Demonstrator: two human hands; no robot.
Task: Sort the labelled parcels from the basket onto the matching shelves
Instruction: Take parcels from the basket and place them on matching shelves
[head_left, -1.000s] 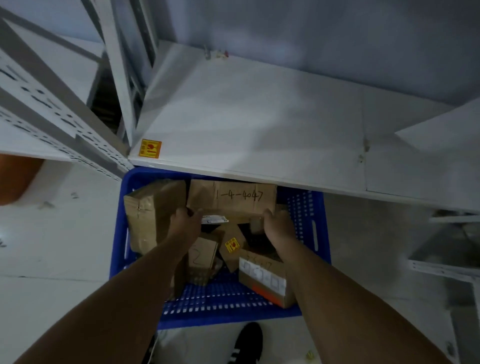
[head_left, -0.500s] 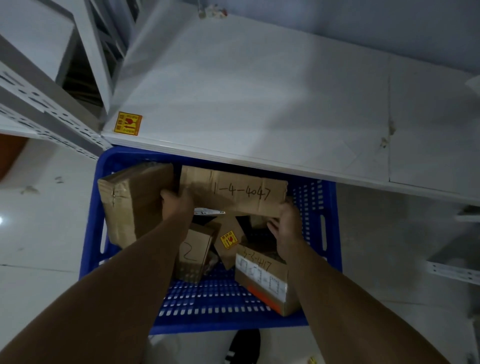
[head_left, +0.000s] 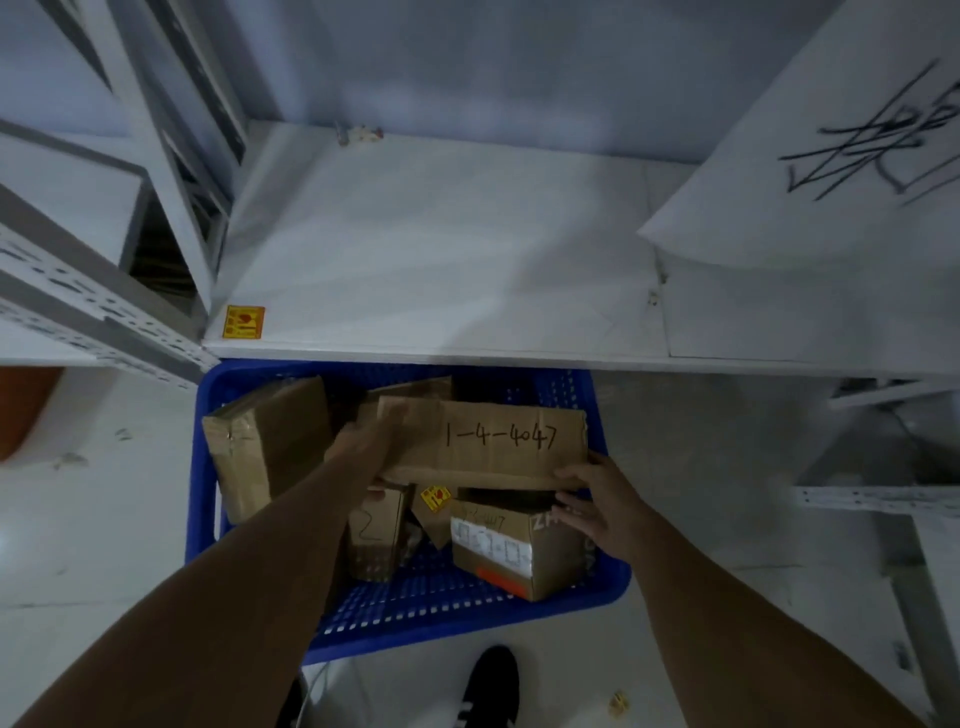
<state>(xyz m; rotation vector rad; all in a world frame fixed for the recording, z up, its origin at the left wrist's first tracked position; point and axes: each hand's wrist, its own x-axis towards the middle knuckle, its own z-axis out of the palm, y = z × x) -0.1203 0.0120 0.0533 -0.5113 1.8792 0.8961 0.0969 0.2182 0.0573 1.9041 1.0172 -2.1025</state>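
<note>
A flat brown parcel (head_left: 498, 441) marked 1-4-4047 is held over the blue basket (head_left: 467, 608) on the floor. My left hand (head_left: 363, 449) grips its left end and my right hand (head_left: 592, 493) grips its lower right edge. Under it in the basket lie a large taped box (head_left: 265, 441) at the left, a small box (head_left: 376, 535) marked 2, and a box with a white label (head_left: 509, 545) at the right. The white shelf (head_left: 441, 249) lies bare just beyond the basket.
A yellow sticker (head_left: 243, 322) sits on the shelf's front left corner. Perforated metal shelf posts (head_left: 93, 317) stand at the left and a rail (head_left: 878, 499) at the right. A white sheet with black scribbles (head_left: 831, 156) overhangs top right. My shoe (head_left: 491, 686) is below the basket.
Both hands have lifted the 1-4-4047 parcel up out of the pile, so its whole face now shows above the other boxes. The view has tilted up a little.
</note>
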